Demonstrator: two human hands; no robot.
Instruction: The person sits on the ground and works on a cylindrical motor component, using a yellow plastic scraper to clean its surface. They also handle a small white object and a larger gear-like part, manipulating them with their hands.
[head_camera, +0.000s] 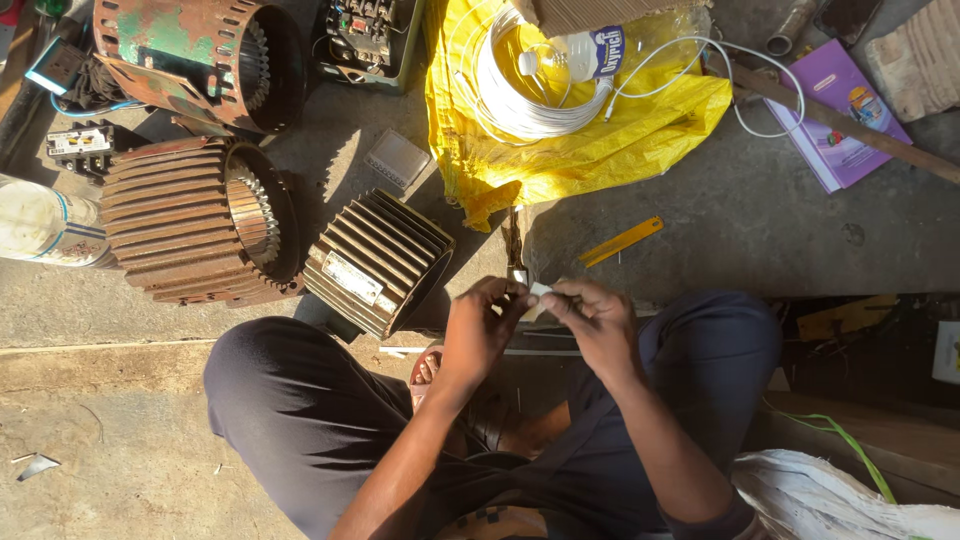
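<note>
White strip (538, 291), pinched between left hand (480, 325), right hand (598, 322)

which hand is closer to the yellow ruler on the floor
Right. The right hand sits just below the yellow ruler; the left hand is farther off, down to its left.

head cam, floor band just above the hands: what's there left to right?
White jug → rusty ribbed motor housing → smaller ribbed motor housing → yellow sheet → yellow strip → purple booklet.
</note>
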